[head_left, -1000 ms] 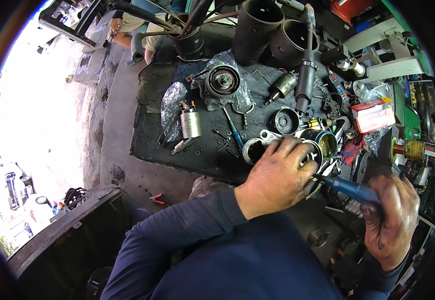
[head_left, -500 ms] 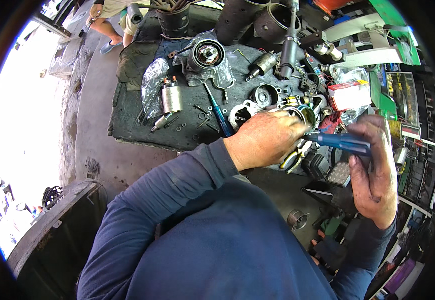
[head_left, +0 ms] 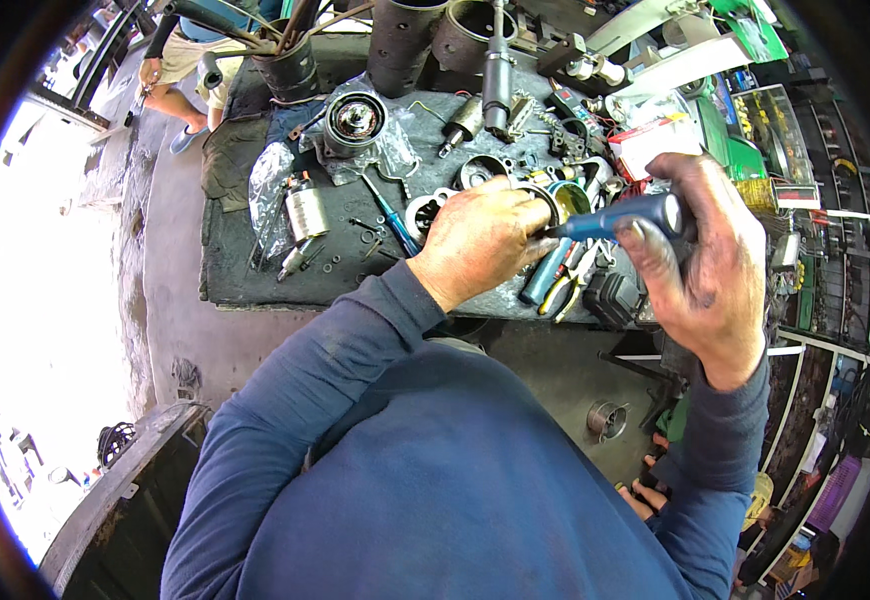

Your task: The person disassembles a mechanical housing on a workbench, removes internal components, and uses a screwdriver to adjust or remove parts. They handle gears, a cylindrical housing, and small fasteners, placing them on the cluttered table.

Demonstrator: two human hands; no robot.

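The right hand (head_left: pixel 705 275) has its thumb and fingers closed on the handle of 1 blue screwdriver (head_left: pixel 620 216), whose shaft points to 9 o'clock, toward the left hand (head_left: pixel 483 238). The left fingers are bent at the rim of a round metal part (head_left: pixel 554 203), at 2 o'clock from this hand; I cannot tell if they clamp it. From the left hand, yellow-edged pliers (head_left: pixel 567 288) lie at 4 o'clock, and a silver cylinder (head_left: pixel 306 211) stands well apart at 9 o'clock on the bench (head_left: pixel 245 275).
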